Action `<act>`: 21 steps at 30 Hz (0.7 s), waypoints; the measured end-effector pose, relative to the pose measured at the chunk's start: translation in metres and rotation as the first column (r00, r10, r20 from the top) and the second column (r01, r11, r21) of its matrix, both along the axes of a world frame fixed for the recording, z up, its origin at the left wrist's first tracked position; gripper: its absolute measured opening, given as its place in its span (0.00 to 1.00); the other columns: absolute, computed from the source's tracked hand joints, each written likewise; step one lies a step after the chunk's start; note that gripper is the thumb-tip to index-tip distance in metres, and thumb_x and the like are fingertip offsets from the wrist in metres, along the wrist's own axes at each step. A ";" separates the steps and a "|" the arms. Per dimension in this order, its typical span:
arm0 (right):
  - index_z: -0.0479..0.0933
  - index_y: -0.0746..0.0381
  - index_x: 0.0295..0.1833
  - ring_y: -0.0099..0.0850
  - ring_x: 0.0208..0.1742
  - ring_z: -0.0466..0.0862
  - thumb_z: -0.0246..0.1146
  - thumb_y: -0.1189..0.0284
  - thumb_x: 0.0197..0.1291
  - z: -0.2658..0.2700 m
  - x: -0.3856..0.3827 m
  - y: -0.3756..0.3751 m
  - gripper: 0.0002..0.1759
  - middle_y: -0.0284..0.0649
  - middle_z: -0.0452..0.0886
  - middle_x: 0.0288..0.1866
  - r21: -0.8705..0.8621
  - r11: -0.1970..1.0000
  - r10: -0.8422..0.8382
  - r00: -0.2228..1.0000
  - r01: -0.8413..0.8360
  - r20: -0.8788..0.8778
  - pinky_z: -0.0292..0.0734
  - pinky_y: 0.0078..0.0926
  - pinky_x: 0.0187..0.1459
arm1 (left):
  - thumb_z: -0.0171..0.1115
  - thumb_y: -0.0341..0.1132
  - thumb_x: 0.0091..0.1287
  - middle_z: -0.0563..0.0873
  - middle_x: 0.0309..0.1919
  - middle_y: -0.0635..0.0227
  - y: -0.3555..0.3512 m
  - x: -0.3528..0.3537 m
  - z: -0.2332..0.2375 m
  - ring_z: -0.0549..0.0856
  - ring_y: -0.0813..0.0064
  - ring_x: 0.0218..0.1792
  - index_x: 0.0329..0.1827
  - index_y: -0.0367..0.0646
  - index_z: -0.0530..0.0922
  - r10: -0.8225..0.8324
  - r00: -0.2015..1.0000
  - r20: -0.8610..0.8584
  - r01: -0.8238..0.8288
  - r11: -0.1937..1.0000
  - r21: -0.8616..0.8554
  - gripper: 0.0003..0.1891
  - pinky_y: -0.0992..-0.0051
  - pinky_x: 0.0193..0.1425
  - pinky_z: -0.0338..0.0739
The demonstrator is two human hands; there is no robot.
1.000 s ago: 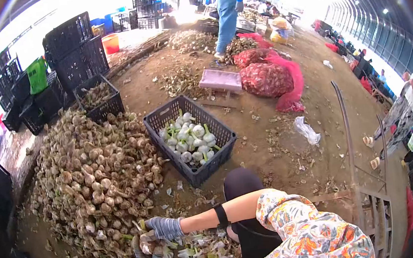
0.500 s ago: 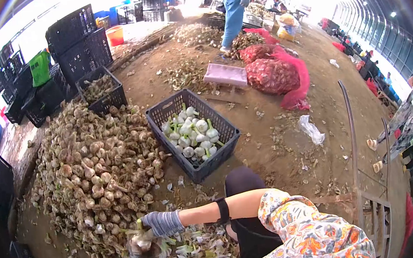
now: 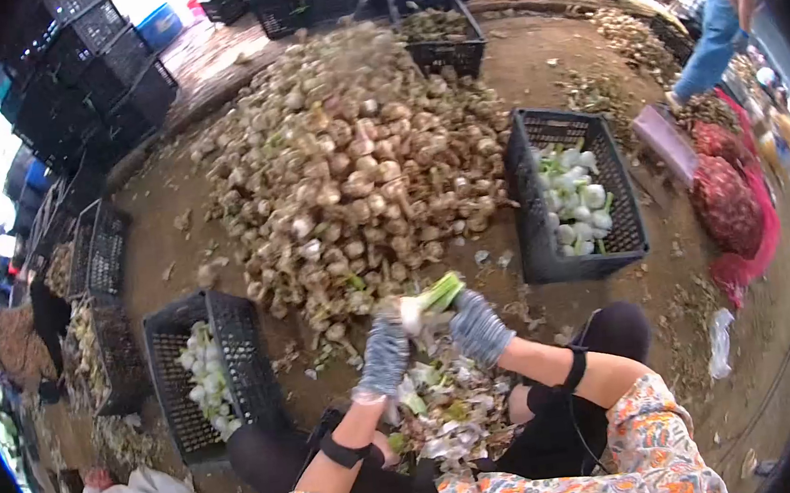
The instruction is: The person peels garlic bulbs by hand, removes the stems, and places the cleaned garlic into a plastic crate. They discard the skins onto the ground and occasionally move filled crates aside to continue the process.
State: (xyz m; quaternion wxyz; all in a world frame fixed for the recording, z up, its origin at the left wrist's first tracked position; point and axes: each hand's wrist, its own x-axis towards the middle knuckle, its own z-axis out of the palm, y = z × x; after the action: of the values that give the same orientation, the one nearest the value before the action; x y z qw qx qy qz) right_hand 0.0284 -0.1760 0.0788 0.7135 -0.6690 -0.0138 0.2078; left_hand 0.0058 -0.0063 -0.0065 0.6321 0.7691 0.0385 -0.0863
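My left hand [image 3: 386,354], in a grey striped glove, is closed round a garlic bulb [image 3: 411,315] in front of me. The bulb's green stem [image 3: 442,291] points up to the right, and the fingers of my gloved right hand [image 3: 481,328] are closed on it. Beyond both hands rises a large heap of unpeeled garlic [image 3: 350,175]. Loose peelings [image 3: 453,407] cover the ground between my legs. White garlic bulbs [image 3: 576,196] lie in a black crate [image 3: 587,268] to the right, and more in another crate [image 3: 249,356] to the left.
Behind the heap stands a crate of darker garlic [image 3: 443,52]. Red net sacks [image 3: 728,200] and a pink block [image 3: 664,144] lie at the right, near a person in blue trousers [image 3: 709,50]. Another person [image 3: 22,344] sits at the far left. Stacked crates [image 3: 85,86] stand at the back left.
The view has swung left, so the heap and right crate appear further right and the left crate has come into view. My hands have risen from the lower edge with the garlic between them.
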 end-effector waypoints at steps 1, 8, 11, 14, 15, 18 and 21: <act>0.72 0.67 0.45 0.25 0.36 0.79 0.61 0.79 0.53 0.018 0.002 0.003 0.12 0.40 0.80 0.36 0.073 0.990 -0.100 0.972 0.118 -0.213 0.76 0.23 0.35 | 0.51 0.36 0.65 0.76 0.44 0.54 -0.007 0.008 0.011 0.76 0.65 0.43 0.60 0.36 0.62 0.046 0.990 -0.133 -0.080 0.962 -0.263 0.23 0.73 0.49 0.71; 0.75 0.68 0.39 0.26 0.30 0.78 0.60 0.77 0.53 -0.002 0.002 0.000 0.08 0.41 0.80 0.31 -0.066 0.997 -0.042 0.994 0.035 -0.104 0.74 0.23 0.30 | 0.61 0.37 0.60 0.74 0.41 0.60 -0.034 -0.003 0.101 0.76 0.70 0.41 0.57 0.37 0.63 0.285 0.950 0.129 -0.260 0.948 -0.183 0.25 0.72 0.47 0.73; 0.77 0.68 0.36 0.25 0.25 0.76 0.62 0.73 0.51 -0.012 0.004 -0.005 0.09 0.40 0.81 0.26 -0.433 0.893 0.130 0.991 -0.122 -0.012 0.73 0.25 0.29 | 0.54 0.50 0.64 0.79 0.30 0.68 0.003 0.020 0.055 0.79 0.74 0.26 0.42 0.42 0.73 0.153 0.988 0.010 -0.149 0.971 -0.186 0.19 0.75 0.29 0.76; 0.78 0.68 0.34 0.25 0.23 0.75 0.60 0.75 0.51 0.004 0.008 -0.005 0.07 0.40 0.80 0.23 -0.101 0.980 0.183 0.976 -0.171 0.122 0.72 0.25 0.26 | 0.40 0.70 0.57 0.82 0.27 0.69 0.020 0.031 0.074 0.82 0.76 0.26 0.43 0.44 0.77 -0.112 0.906 -0.407 -0.131 0.842 -0.524 0.36 0.78 0.25 0.77; 0.77 0.67 0.33 0.22 0.24 0.75 0.58 0.76 0.51 0.005 0.010 -0.004 0.06 0.37 0.80 0.23 -0.180 0.972 0.184 0.964 -0.150 0.190 0.72 0.24 0.26 | 0.38 0.74 0.55 0.83 0.28 0.69 0.019 0.031 0.082 0.83 0.75 0.26 0.43 0.44 0.78 -0.171 0.876 -0.452 -0.118 0.832 -0.543 0.40 0.78 0.24 0.76; 0.75 0.69 0.37 0.21 0.29 0.75 0.56 0.78 0.50 -0.002 0.018 -0.012 0.08 0.36 0.79 0.27 -0.128 0.991 0.048 0.989 -0.030 0.143 0.73 0.23 0.32 | 0.35 0.72 0.57 0.82 0.32 0.68 0.004 0.031 0.073 0.82 0.75 0.30 0.44 0.44 0.77 0.018 0.935 -0.354 -0.230 0.790 -0.569 0.40 0.74 0.32 0.78; 0.72 0.67 0.45 0.21 0.35 0.75 0.58 0.75 0.53 0.002 0.013 -0.010 0.14 0.35 0.78 0.36 -0.052 0.998 0.042 0.975 -0.032 0.217 0.73 0.21 0.40 | 0.45 0.59 0.65 0.79 0.40 0.65 -0.004 0.018 0.096 0.79 0.76 0.38 0.46 0.39 0.76 0.210 0.974 0.083 -0.156 0.892 -0.424 0.29 0.76 0.44 0.75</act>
State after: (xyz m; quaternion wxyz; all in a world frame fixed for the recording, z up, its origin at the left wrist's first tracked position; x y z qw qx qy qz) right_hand 0.0411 -0.1863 0.0805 0.6872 -0.7045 -0.0995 0.1467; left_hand 0.0240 -0.0104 0.0891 0.7872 0.6143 0.0515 0.0164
